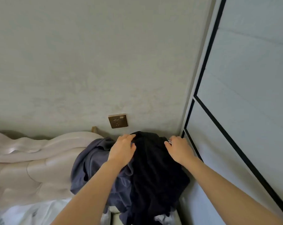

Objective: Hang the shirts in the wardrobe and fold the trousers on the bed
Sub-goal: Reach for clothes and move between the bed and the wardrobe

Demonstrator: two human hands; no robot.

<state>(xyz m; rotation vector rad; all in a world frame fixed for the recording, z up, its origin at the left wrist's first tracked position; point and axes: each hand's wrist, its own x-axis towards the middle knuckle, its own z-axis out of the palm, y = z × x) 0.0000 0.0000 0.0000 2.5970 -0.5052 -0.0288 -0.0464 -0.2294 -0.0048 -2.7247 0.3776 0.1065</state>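
Note:
A black garment (155,172) lies heaped on top of a pile beside the bed, against the wall. Under it and to its left lies a blue-grey garment (92,161). My left hand (122,148) rests on the top left of the black garment, fingers curled over its upper edge. My right hand (178,148) grips the garment's top right edge, where a thin white hanger wire or cord (169,141) shows at the fingertips. The wardrobe (244,98), pale with black trim, stands shut at the right. A white patch of cloth (160,218) peeks out below the pile.
The padded cream headboard (32,159) of the bed fills the left side, with white bedding (32,213) at the bottom left. A brass wall socket (118,120) sits on the grey wall just above the pile. A narrow gap separates the pile from the wardrobe.

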